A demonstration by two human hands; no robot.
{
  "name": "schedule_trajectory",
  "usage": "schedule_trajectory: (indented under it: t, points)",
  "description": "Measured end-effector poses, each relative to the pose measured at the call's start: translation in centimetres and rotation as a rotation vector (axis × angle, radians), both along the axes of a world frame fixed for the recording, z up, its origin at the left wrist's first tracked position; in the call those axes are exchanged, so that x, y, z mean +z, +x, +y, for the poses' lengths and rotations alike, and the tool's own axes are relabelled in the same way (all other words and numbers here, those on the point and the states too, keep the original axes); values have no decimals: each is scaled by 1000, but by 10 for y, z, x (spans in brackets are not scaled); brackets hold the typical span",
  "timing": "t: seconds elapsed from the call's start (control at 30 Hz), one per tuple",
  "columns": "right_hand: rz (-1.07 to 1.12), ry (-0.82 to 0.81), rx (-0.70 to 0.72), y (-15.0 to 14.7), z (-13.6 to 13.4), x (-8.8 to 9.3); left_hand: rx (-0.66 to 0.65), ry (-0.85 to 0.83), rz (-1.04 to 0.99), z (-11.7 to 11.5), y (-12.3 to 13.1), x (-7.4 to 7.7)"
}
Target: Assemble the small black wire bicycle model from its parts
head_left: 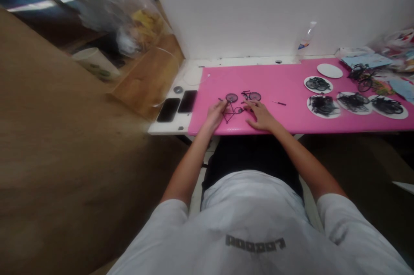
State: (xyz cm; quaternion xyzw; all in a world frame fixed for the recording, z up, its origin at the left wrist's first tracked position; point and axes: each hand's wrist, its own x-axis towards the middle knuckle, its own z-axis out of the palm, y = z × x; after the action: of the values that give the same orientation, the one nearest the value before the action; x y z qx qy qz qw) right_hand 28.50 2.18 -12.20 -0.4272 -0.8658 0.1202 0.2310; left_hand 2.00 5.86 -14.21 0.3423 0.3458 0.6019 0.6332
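Observation:
In the head view, my left hand [216,114] pinches the end of a small black model bicycle frame [229,116], which lies at an angle over the pink mat. The far ends of its thin tubes point down toward the mat's front edge. My right hand [261,116] is on the other side, fingers stretched and thumb apart, with its fingertips beside the frame's crank part [238,110]. Whether they touch it, I cannot tell. Just beyond my hands lie a small spoked wheel [231,98] and a black fork piece with a wheel [255,96].
A small screwdriver [280,103] lies right of my hands. Several white plates of black parts [318,84] stand farther right, near a bare plate [330,70] and a black bicycle model [365,83]. Two phones [168,110] lie left; a clear bottle [306,37] stands behind.

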Motion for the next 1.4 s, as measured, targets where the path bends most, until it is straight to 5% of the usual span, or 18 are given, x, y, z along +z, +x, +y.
schedule_trajectory:
  t: [0.87,1.4]
  points:
    - [302,107,27,3,19,-23,17,-21,36,-3,0,2]
    - [76,245,-145,4,18,-26,12,-4,55,-2,1,1]
